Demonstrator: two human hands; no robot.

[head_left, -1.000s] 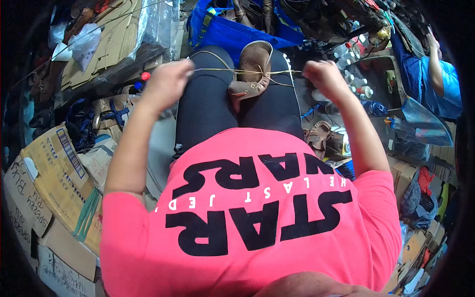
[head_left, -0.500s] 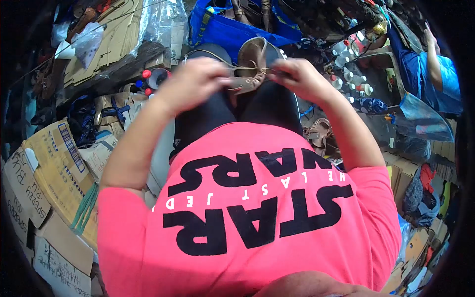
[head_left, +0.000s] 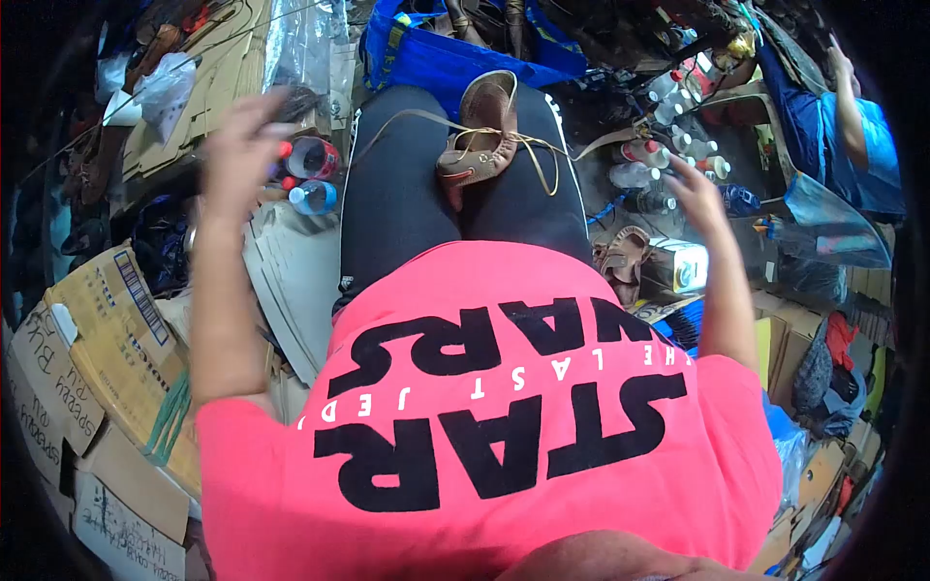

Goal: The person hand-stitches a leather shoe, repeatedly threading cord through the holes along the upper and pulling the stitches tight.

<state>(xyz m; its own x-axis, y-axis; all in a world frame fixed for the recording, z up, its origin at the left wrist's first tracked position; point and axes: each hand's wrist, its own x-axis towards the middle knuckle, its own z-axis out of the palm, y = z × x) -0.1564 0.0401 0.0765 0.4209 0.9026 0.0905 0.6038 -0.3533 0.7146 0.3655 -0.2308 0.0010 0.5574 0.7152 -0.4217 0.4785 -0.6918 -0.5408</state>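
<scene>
Boxes (head_left: 102,329), bottles (head_left: 668,160) and a blue bag (head_left: 436,53) crowd the floor around the seated person. A brown shoe (head_left: 480,131) rests on the lap between the two hands, its lace (head_left: 538,155) lying loose across the knees. The left hand (head_left: 237,145) hangs well out to the side, fingers spread, holding nothing. The right hand (head_left: 697,189) is open too, over the bottles, clear of the lace.

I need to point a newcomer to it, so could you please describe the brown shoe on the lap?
Start at the black-trousered lap above the pink shirt. The brown shoe lies on it, yellowish laces trailing sideways. Unlike the sandal on the floor, it is closed and lies on the legs.
</scene>
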